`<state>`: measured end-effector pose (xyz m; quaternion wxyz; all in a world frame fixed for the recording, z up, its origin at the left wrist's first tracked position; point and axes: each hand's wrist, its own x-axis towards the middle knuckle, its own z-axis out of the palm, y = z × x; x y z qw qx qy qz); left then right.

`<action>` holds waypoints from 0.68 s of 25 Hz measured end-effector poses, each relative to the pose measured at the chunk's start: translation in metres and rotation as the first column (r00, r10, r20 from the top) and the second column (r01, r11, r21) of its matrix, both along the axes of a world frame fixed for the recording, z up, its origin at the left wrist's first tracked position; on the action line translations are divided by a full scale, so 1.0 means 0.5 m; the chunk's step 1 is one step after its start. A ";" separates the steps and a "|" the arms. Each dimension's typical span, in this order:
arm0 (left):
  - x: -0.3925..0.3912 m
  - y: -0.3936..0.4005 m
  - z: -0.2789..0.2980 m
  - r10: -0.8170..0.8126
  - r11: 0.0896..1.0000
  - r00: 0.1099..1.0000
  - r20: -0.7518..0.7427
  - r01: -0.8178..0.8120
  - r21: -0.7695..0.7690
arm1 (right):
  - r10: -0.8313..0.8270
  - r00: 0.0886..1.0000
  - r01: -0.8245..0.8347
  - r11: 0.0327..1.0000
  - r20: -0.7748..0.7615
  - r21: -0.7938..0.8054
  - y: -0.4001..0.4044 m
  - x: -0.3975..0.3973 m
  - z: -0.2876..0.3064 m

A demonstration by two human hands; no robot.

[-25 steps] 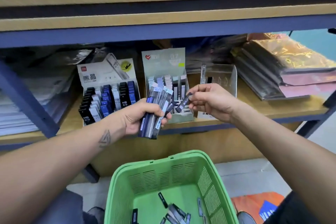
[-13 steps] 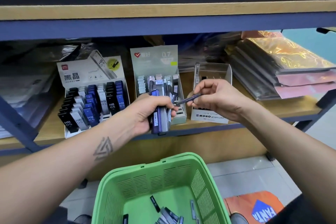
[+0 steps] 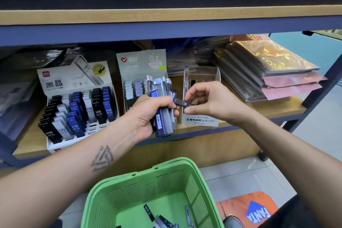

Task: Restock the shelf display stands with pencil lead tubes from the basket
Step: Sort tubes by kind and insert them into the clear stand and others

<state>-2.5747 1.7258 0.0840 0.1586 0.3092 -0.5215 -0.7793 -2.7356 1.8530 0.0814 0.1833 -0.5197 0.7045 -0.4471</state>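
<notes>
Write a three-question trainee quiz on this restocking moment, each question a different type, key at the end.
1. True or false: the left hand grips a bundle of tubes.
2. The right hand pinches: A) a single dark tube B) a pen C) nothing.
3. Fill in: loose tubes lie in the ___ basket.

Key: 1 true; 2 A; 3 green.

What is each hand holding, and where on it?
Left hand grips a bundle of lead tubes around its middle. Right hand pinches a single dark tube by one end.
</notes>
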 end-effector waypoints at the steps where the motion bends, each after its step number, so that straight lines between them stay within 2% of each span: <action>1: -0.003 0.003 0.005 0.000 1.000 1.000 -0.001 0.000 0.000 | -0.005 0.998 0.005 1.000 -0.063 0.003 -0.001 0.003 0.000; 3: -0.011 0.008 0.012 0.003 1.000 1.000 -0.012 -0.003 0.007 | 0.018 0.984 -0.018 1.000 -0.179 0.005 -0.004 0.008 0.000; 5: -0.020 0.010 0.017 0.008 1.000 0.999 -0.033 -0.008 0.021 | -0.042 0.953 0.040 0.999 -0.301 -0.013 -0.008 -0.003 0.009; 6: -0.024 0.010 0.020 0.009 1.000 0.999 -0.046 -0.008 0.026 | -0.129 0.942 0.125 0.992 -0.309 -0.034 -0.006 -0.018 0.017; 8: -0.030 0.008 0.026 0.008 0.999 0.997 -0.078 -0.006 0.033 | -0.291 0.936 0.285 0.957 -0.200 -0.060 -0.001 -0.056 0.033; 9: -0.033 0.006 0.029 0.004 0.999 0.996 -0.091 -0.001 0.034 | -0.322 0.932 0.316 0.947 -0.166 -0.060 0.001 -0.072 0.038; 11: -0.037 0.003 0.034 -0.005 1.000 0.995 -0.101 0.008 0.030 | -0.311 0.928 0.312 0.950 -0.205 -0.030 0.000 -0.095 0.042; 15: -0.044 0.003 0.032 -0.003 1.000 0.995 -0.098 0.003 -0.005 | -0.246 0.857 0.306 0.950 -0.454 0.061 -0.013 -0.094 0.050; 17: -0.046 0.004 0.029 -0.007 1.000 0.996 -0.088 0.006 -0.013 | -0.237 0.838 0.305 0.950 -0.492 0.062 -0.011 -0.085 0.041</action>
